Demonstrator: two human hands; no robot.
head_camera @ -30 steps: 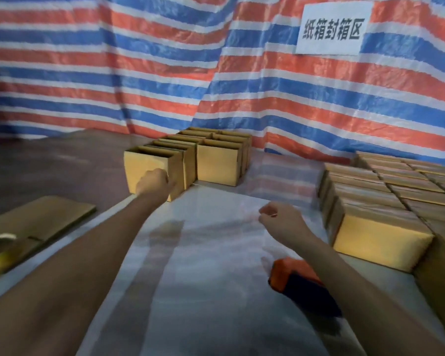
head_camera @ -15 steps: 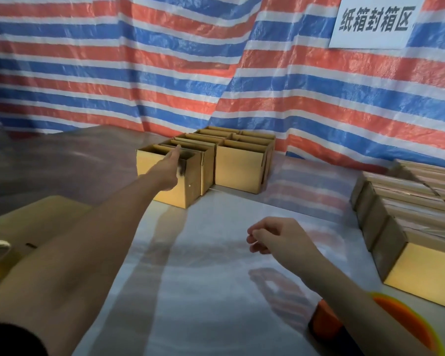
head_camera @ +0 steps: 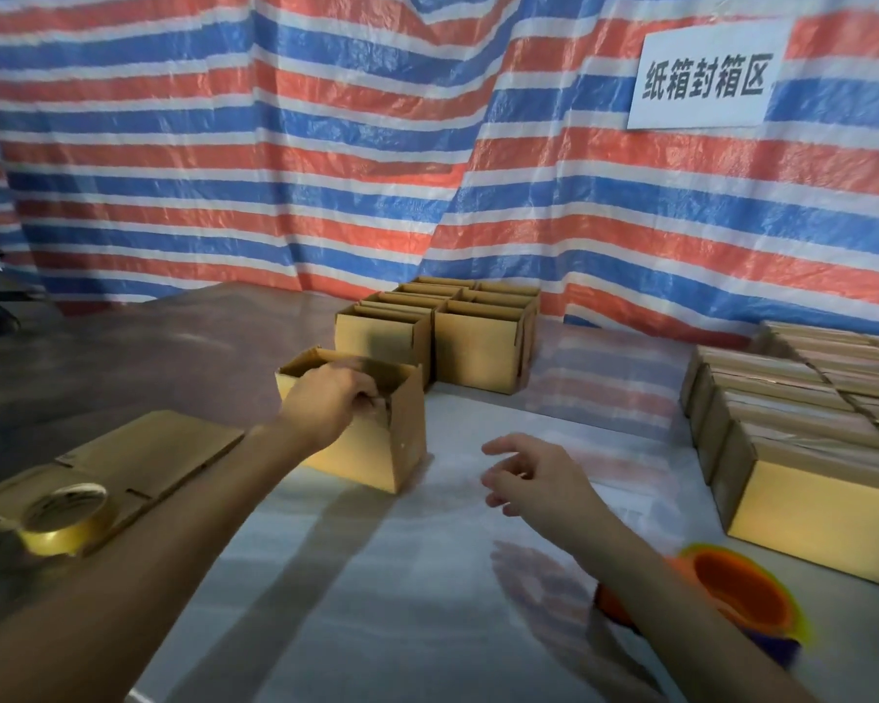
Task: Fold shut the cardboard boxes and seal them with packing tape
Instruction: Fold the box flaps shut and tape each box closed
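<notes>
Box [head_camera: 369,451] rim curled inside left grip [head_camera: 328,405]; right grip [head_camera: 534,474] apart.

Left hand [head_camera: 326,403] bare; left forearm [head_camera: 148,550] uncovered up to near-left frame edge. Right hand [head_camera: 539,479] bare; right forearm [head_camera: 706,626] uncovered up to near-right edge.

This is a makeshift packing station, the kind found in a warehouse or small shipping workshop. A red, white and blue striped tarp [head_camera: 275,144] hangs as the back wall, and a white paper sign [head_camera: 704,78] on it reads 纸箱封箱区, carton sealing area. A pale-covered table [head_camera: 376,601] carries rows of open boxes [head_camera: 478,342] at the back and packed rows of closed boxes [head_camera: 808,398] on the right. A roll of tape [head_camera: 67,515] lies on flat cardboard [head_camera: 148,454] at the left, and an orange tape dispenser [head_camera: 742,596] sits near the front.
</notes>
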